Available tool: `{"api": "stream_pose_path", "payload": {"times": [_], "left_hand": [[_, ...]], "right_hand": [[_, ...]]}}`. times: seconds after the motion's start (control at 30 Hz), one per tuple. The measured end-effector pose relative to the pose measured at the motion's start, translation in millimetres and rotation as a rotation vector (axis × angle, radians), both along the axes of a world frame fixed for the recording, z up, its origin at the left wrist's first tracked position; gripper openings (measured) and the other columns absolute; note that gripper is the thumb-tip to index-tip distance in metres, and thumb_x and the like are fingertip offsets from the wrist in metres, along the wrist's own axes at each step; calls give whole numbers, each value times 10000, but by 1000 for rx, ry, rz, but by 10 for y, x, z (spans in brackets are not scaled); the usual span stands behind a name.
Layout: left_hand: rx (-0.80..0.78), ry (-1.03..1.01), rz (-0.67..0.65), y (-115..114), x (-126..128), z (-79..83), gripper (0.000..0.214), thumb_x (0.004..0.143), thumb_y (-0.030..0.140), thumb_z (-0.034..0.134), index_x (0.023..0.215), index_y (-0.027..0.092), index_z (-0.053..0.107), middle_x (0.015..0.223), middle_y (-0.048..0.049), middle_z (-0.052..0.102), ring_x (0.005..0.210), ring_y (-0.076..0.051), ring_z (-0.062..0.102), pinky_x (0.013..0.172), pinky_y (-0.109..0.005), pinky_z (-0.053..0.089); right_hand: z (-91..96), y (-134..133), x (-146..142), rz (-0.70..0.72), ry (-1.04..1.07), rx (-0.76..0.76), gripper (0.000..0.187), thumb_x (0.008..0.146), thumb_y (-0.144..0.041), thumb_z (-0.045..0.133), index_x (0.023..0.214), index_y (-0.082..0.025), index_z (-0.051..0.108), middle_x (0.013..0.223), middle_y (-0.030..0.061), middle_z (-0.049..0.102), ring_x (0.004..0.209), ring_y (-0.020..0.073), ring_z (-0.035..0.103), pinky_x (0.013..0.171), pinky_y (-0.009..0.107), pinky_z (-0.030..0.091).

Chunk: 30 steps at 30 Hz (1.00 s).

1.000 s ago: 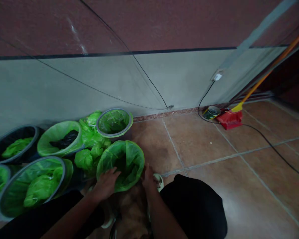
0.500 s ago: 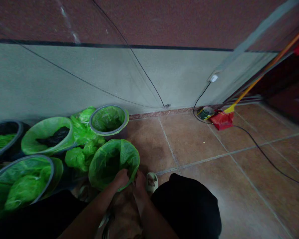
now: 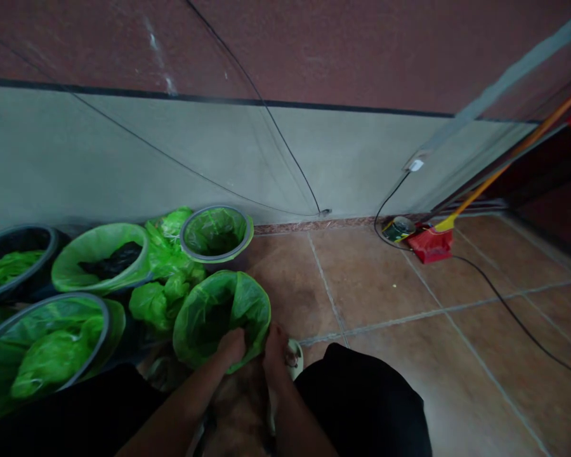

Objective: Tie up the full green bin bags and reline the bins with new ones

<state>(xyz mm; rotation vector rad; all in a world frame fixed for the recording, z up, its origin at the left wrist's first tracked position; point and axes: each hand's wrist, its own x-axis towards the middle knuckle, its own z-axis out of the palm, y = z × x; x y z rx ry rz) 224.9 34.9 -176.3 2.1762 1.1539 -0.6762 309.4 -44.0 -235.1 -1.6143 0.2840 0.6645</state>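
1. Nearest, at the bottom edge: black-clad legs (image 3: 361, 400), one to each side, with bare forearms reaching forward between.
2. Left hand (image 3: 232, 348) over the near rim of a green-lined bin (image 3: 251, 301), fingers curled in tightly; cannot tell whether liner is pinched inside.
3. Right hand (image 3: 276, 346) just outside the same rim, at the near right, fingers bent toward the edge; grip on liner or bin partly hidden, so cannot tell.
4. Beside the right wrist, a pale shoe (image 3: 295, 358), partly covered.
5. Green-lined bin directly ahead between the legs, mouth tipped into view, interior dark, liner folded outward over the rim.
6. To the left, a grey-rimmed bin (image 3: 106, 317) with a bunched green bag (image 3: 59, 363) inside.
7. Between bins, crumpled green plastic (image 3: 159, 301), close to the green-lined bin.
8. Farther back, a pale-lined bin (image 3: 147, 254) holding black plastic (image 3: 117, 260); left of that, a dark bin (image 3: 54, 247) with more green plastic (image 3: 12, 268) inside.
9. Near the wall, behind the green-lined bin, a smaller grey-rimmed bin (image 3: 214, 258), also lined in green.
10. Far right, on brown tiles (image 3: 385, 368): a tin (image 3: 400, 228), a red dustpan or broom head (image 3: 429, 244) and a black cable (image 3: 504, 304).
11. Farthest, a wall (image 3: 124, 171), grey below and maroon above.
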Motion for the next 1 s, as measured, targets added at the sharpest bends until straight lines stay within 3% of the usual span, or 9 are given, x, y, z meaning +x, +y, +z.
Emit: {"api": "stream_pose_path", "payload": {"times": [0.1, 0.2, 0.33, 0.53, 0.63, 0.77, 0.87, 0.93, 1.0], "left_hand": [[90, 25, 36, 9, -8, 120, 374, 865, 59, 445, 1187, 71, 635, 1202, -206, 688, 1156, -250, 652, 979, -314, 469], [161, -55, 79, -31, 17, 236, 427, 928, 127, 396, 1323, 85, 551, 1325, -175, 629, 1259, -215, 582, 1080, -292, 397], [88, -216, 180, -158, 59, 263, 446, 984, 229, 331, 1357, 85, 527, 1371, -161, 610, 1266, -200, 581, 1096, -284, 388], [-223, -339, 211, -222, 70, 101, 389, 950, 183, 369, 1213, 110, 646, 1240, -139, 703, 1161, -198, 652, 1008, -260, 446], [-170, -282, 268, -119, 50, 78, 372, 936, 165, 393, 1192, 86, 652, 1246, -170, 694, 1179, -237, 642, 1024, -297, 436], [61, -276, 484, 118, 63, 102, 600, 926, 202, 447, 1484, 27, 313, 1400, -227, 573, 1256, -247, 598, 1040, -313, 427], [75, -273, 514, 308, 159, 71, 807, 894, 274, 544, 1546, 46, 127, 1300, -194, 654, 1172, -246, 656, 978, -313, 471], [28, -223, 433, 425, 254, 5, 719, 880, 289, 566, 1503, 56, 291, 1225, -176, 698, 1133, -253, 675, 949, -306, 484], [-7, -178, 370, 532, 350, -90, 446, 884, 264, 544, 1295, 92, 576, 1166, -157, 726, 1118, -249, 681, 925, -285, 490]], "right_hand": [[11, 71, 151, -22, -77, -1, 199, 725, -381, 564, 692, -198, 633, 623, -27, 626, 614, 147, 540, 568, 251, 433], [24, 156, 238, -11, -87, 83, 247, 730, -419, 575, 793, -195, 657, 715, -5, 672, 676, 163, 599, 648, 271, 481], [82, 216, 216, 137, -159, 152, 262, 765, -416, 570, 853, -188, 664, 789, 35, 705, 739, 190, 635, 716, 300, 504], [196, 179, 107, 399, -529, -142, 281, 796, -243, 554, 1025, -146, 685, 991, 114, 717, 935, 226, 649, 866, 320, 482], [191, 184, 92, 493, -563, -292, 272, 783, -169, 527, 1003, -124, 682, 928, 126, 710, 865, 233, 655, 800, 317, 489], [127, 209, 77, 490, -608, -312, 269, 791, -144, 491, 987, -118, 674, 925, 138, 699, 871, 247, 648, 799, 334, 487], [71, 214, 62, 471, -627, -285, 262, 795, -152, 485, 985, -130, 665, 930, 135, 695, 882, 251, 644, 809, 347, 489], [42, 211, 56, 453, -626, -279, 259, 797, -158, 487, 993, -131, 655, 937, 135, 693, 882, 253, 645, 815, 358, 491], [24, 204, 51, 457, -638, -256, 259, 813, -161, 477, 1009, -133, 644, 947, 134, 692, 884, 249, 648, 817, 361, 494]]}}
